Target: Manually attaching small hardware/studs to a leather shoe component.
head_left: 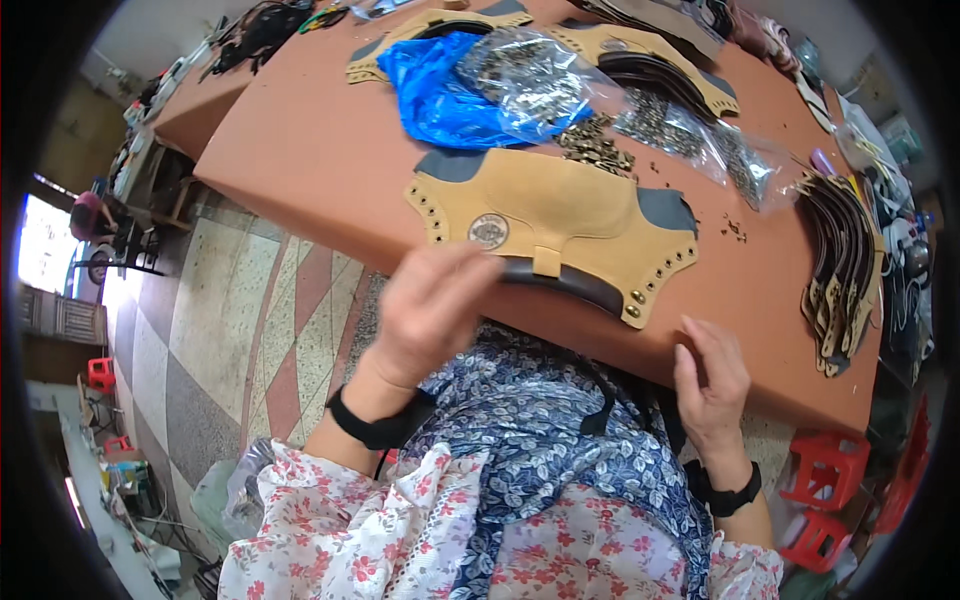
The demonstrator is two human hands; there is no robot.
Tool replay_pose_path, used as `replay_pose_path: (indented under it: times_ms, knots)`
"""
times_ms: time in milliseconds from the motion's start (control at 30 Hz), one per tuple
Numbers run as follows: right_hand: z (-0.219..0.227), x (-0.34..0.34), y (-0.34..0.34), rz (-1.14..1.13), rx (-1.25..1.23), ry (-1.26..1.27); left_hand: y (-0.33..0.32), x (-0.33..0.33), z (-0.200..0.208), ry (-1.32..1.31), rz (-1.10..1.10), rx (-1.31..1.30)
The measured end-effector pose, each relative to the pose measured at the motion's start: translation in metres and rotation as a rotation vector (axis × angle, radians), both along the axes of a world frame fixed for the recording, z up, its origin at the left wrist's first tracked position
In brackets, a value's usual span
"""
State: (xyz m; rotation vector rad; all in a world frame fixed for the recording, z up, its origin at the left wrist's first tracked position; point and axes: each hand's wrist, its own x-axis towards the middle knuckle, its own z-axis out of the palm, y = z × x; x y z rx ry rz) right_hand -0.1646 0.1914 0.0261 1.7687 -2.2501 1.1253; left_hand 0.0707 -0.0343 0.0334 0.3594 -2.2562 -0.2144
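Observation:
A tan leather piece [560,200] with dark grey corners, a round emblem, rows of eyelets and a dark padded strip [570,283] lies at the table's near edge. Two brass studs [635,303] sit in its lower right corner. My left hand [425,310] covers the lower left corner; its fingers are bent together, slightly blurred, and their tips and whatever they may hold are hidden. Off the table's edge, right of the leather piece, my right hand [715,385] is open, thumb apart from the curved fingers, with nothing seen in it.
Beyond the leather piece lie a blue plastic bag [430,90], clear bags of small metal parts [525,75] and a loose heap of brass parts [597,147]. Dark curved leather strips [840,270] are stacked at right. Red stools [825,470] stand below the table [310,130].

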Motion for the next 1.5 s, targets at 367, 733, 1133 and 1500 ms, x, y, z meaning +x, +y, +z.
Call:
replay_pose_path:
  times_ms: [367,733,1133,1500]
  knots:
    - [0.013,-0.009,-0.010,-0.201,0.146,-0.962,-0.023,0.029,-0.034,0.338,0.100,1.496]
    - [0.010,-0.016,-0.012,-0.236,0.105,-1.210,-0.020,0.037,-0.026,0.348,-0.106,1.833]
    - [0.004,-0.016,-0.009,-0.150,0.136,-1.153,-0.013,0.035,-0.053,0.414,-0.189,1.791]
    - [0.012,-0.029,-0.017,-0.151,0.224,-1.060,-0.019,0.043,-0.064,0.344,-0.217,1.732]
